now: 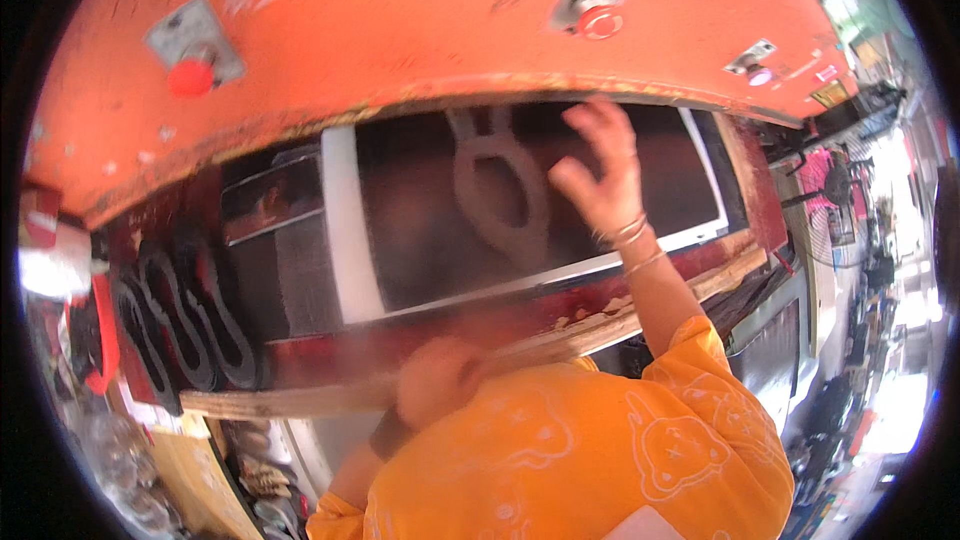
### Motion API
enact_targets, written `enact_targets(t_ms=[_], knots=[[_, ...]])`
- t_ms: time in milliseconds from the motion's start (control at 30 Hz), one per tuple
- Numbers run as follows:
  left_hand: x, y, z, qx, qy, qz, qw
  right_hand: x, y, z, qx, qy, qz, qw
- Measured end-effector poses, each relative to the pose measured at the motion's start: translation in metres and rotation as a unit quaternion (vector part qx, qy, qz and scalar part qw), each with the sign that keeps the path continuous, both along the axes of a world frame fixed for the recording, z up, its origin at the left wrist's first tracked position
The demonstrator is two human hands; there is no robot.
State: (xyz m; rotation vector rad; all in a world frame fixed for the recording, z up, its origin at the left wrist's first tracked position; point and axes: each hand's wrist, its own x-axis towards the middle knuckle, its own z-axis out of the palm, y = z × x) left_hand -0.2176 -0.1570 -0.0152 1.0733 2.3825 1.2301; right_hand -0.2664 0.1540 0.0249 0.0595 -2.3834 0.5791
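My right hand [608, 175] is raised over a black sheet [410, 200], thumb and fingers apart, holding nothing. Just left of it, a grey loop-shaped outline [535, 190] with a narrow neck lies on the sheet; whether it is a cutting die or a cut piece I cannot tell. Close to my body, my left hand [437, 380] is smeared by motion beside the wooden front edge [540, 348] of the bed, its fingers unclear. White strips [348, 225] border the sheet along its left, front and right sides.
An orange machine head [400, 20] spans the far side, with red push buttons [192, 78] on its face. Several black U-shaped pieces [235, 345] stand at the bed's left end. A fan [835, 185] is off to the right. Clear plastic-looking items [125, 460] sit at lower left.
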Motion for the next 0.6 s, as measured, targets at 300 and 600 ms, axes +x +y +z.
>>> enact_targets(t_ms=[300, 600], knots=[[-0.06, 0.02, -0.009, 0.052, 0.126, 0.016, 0.991, -0.043, 0.227, 0.092, -0.099, 0.342, -0.377, 0.855], [-0.128, 0.045, 0.008, -0.034, 0.214, -0.011, 0.976, -0.02, 0.161, 0.02, -0.195, 0.322, -0.369, 0.85]])
